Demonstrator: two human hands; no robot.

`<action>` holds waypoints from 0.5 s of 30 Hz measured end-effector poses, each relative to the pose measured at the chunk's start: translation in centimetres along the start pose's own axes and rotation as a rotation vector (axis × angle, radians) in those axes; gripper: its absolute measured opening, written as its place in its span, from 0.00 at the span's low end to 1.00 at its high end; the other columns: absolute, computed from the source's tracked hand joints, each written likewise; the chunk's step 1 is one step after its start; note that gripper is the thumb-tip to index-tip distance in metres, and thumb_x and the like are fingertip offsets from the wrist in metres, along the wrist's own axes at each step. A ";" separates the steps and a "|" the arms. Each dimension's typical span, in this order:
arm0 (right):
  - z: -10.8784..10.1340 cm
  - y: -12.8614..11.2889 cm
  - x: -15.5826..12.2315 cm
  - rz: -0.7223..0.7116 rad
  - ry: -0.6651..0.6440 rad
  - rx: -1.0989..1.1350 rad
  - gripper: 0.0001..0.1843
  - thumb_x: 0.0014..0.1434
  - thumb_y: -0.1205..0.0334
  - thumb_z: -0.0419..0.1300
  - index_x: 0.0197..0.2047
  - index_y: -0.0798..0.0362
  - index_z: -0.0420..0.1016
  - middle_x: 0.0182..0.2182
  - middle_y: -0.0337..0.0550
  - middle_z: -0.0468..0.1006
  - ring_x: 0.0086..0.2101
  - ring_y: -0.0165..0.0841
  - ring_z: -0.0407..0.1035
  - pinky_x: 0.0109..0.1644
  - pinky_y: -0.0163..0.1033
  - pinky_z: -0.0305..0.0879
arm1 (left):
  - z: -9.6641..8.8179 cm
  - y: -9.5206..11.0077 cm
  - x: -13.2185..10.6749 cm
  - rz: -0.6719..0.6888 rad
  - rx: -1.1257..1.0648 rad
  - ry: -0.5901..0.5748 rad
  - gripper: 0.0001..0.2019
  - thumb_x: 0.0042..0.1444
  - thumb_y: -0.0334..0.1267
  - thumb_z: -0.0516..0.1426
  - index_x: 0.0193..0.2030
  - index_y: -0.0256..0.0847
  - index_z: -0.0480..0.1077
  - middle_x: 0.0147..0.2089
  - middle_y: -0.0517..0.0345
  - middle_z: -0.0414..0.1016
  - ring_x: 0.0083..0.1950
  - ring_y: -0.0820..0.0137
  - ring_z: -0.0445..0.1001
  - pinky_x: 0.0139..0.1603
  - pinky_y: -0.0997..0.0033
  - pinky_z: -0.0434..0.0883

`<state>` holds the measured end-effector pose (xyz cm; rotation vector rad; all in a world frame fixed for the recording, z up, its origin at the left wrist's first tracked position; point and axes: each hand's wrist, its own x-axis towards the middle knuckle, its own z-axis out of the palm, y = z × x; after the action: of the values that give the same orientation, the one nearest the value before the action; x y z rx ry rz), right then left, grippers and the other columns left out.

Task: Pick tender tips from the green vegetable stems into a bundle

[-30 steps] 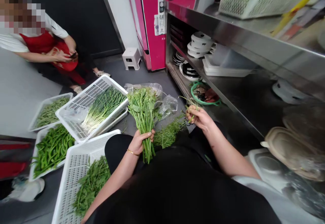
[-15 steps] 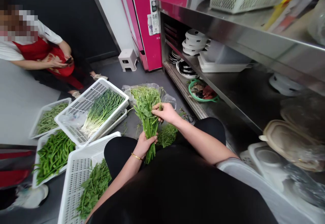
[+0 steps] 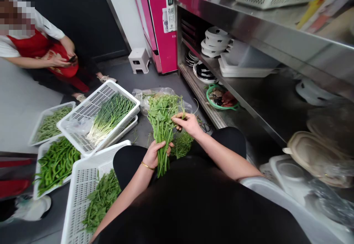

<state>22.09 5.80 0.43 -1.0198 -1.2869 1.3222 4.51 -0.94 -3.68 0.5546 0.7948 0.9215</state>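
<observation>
My left hand [image 3: 153, 154] is wrapped around the lower stems of a bunch of leafy greens [image 3: 160, 120], held upright above my lap. At the bunch's right edge, the thumb and fingers of my right hand [image 3: 189, 123] pinch a thin stem [image 3: 183, 107]. Whether that stem is still joined to the bunch I cannot tell. Behind the bunch, more greens lie on a clear plastic bag [image 3: 139, 96] on the floor. A pile of thin green trimmings [image 3: 183, 143] sits between my knees, partly hidden by my right hand and the bunch.
On my left stand white baskets of leafy greens [image 3: 102, 199], green peppers [image 3: 56, 164], scallions [image 3: 110, 113] and green beans [image 3: 54, 122]. A person in a red apron [image 3: 62, 61] holds a phone. Steel shelving [image 3: 249, 105] runs along my right, with a green basket [image 3: 214, 105] low down.
My right hand has shifted slightly right, away from the leaves, and a thin stem now shows in its pinch. My left hand keeps hold of the bunch. The view has tilted a little.
</observation>
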 end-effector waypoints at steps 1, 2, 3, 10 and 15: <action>0.1 0.0 -0.2 -0.065 0.004 -0.075 0.13 0.50 0.54 0.61 0.32 0.57 0.74 0.25 0.40 0.74 0.21 0.25 0.67 0.24 0.31 0.65 | 0.1 -0.1 0.0 0.011 0.011 0.014 0.10 0.47 0.34 0.61 0.36 0.32 0.68 0.31 0.49 0.75 0.22 0.73 0.68 0.22 0.72 0.65; 0.2 -0.1 -0.4 -0.151 -0.010 -0.155 0.12 0.51 0.55 0.60 0.31 0.57 0.74 0.28 0.42 0.75 0.25 0.27 0.69 0.29 0.33 0.67 | 0.2 -0.1 0.0 0.023 0.021 0.029 0.10 0.46 0.33 0.61 0.35 0.33 0.67 0.30 0.51 0.74 0.22 0.74 0.68 0.21 0.73 0.64; 0.3 -0.1 -0.6 -0.248 -0.043 -0.234 0.10 0.52 0.57 0.59 0.30 0.56 0.73 0.30 0.44 0.76 0.29 0.28 0.70 0.34 0.34 0.68 | 0.3 -0.1 0.1 0.035 0.028 0.044 0.10 0.45 0.32 0.62 0.34 0.33 0.67 0.29 0.53 0.74 0.21 0.75 0.67 0.20 0.74 0.63; 0.3 -0.4 -1.1 -0.400 -0.417 -0.552 0.09 0.54 0.59 0.58 0.28 0.56 0.72 0.24 0.41 0.75 0.27 0.29 0.70 0.35 0.34 0.66 | 0.4 -0.1 -0.1 0.067 0.069 0.086 0.13 0.44 0.32 0.63 0.37 0.34 0.67 0.27 0.57 0.73 0.20 0.76 0.67 0.20 0.75 0.64; 0.0 -1.2 0.1 -0.011 -0.225 -0.076 0.11 0.53 0.56 0.57 0.32 0.56 0.66 0.21 0.35 0.71 0.20 0.27 0.68 0.24 0.31 0.65 | 0.7 -0.2 -0.3 0.049 0.147 0.100 0.12 0.43 0.33 0.64 0.33 0.33 0.66 0.27 0.56 0.73 0.20 0.76 0.67 0.19 0.75 0.64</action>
<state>22.23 5.86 1.65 -0.9332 -1.5193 1.4195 5.08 -1.33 -3.27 0.6624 0.9483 0.9465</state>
